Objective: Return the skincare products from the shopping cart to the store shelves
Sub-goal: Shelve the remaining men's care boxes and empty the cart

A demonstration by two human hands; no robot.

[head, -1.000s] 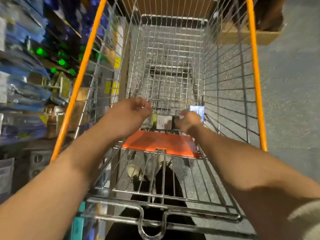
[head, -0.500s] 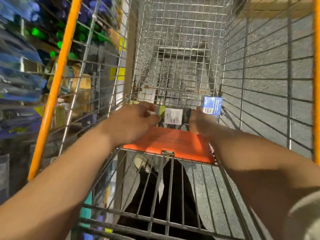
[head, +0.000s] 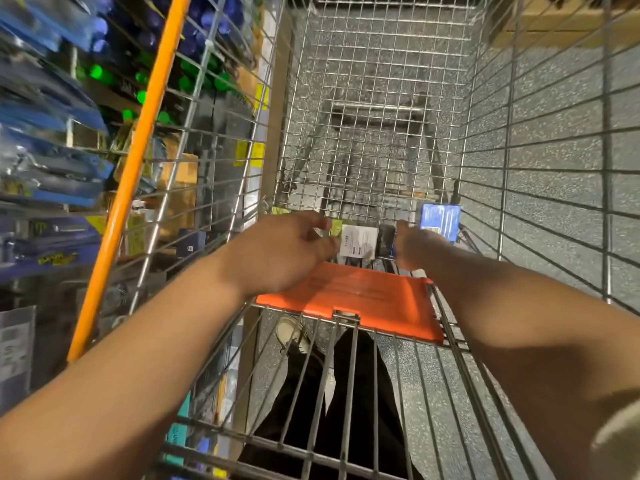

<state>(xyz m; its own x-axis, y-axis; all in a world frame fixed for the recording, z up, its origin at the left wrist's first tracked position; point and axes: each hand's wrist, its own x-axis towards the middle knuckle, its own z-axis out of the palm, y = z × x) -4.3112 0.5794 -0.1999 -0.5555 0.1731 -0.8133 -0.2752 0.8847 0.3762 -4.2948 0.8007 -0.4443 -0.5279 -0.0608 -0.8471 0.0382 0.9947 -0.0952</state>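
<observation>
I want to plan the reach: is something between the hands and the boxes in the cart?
Nothing visible blocks them. The left hand is at the white-labelled box, the right hand is beside the blue box, beyond the orange flap.

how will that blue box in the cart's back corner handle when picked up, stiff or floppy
Probably stiff: the blue box shows flat printed faces and straight edges, like a carton. Likely light, being small beside the right hand. It stands upright against the cart wall, so a nudge might tip it.

Right hand (head: 414, 245) fingers hidden; shelf stock (head: 52, 161) blurred; box label (head: 358, 241) unreadable.
</observation>
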